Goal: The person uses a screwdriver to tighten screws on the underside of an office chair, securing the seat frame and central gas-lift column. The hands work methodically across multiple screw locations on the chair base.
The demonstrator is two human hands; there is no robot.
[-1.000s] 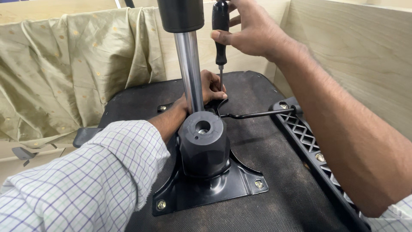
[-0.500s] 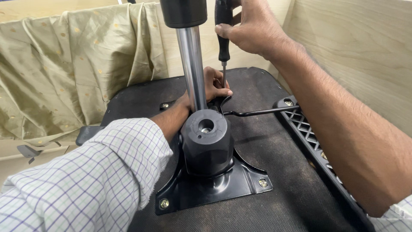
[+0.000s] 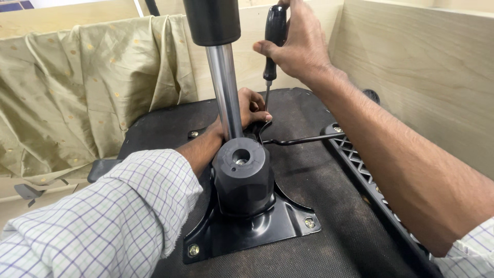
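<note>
Right hand (image 3: 298,44) wraps closed around a black-handled screwdriver (image 3: 272,38), held upright with its tip down beside the chrome column (image 3: 226,87). Left hand (image 3: 249,110) lies behind that column on the black mounting plate (image 3: 267,226), fingers curled, seemingly steadying a screw

Two hands are in view — the left hand (image 3: 252,108) low behind the column, the right hand (image 3: 298,44) up high. One screwdriver (image 3: 272,41) with a black handle. One chrome column (image 3: 226,92), rising from one black mounting plate (image 3: 267,226). Three brass-coloured screws show on that plate — one at the near left corner (image 3: 193,250), one at the near right corner (image 3: 309,222), one at the far left (image 3: 193,134). One thin black lever rod (image 3: 303,139). One black slotted armrest bracket (image 3: 360,164). One olive cloth (image 3: 77,92).
</note>
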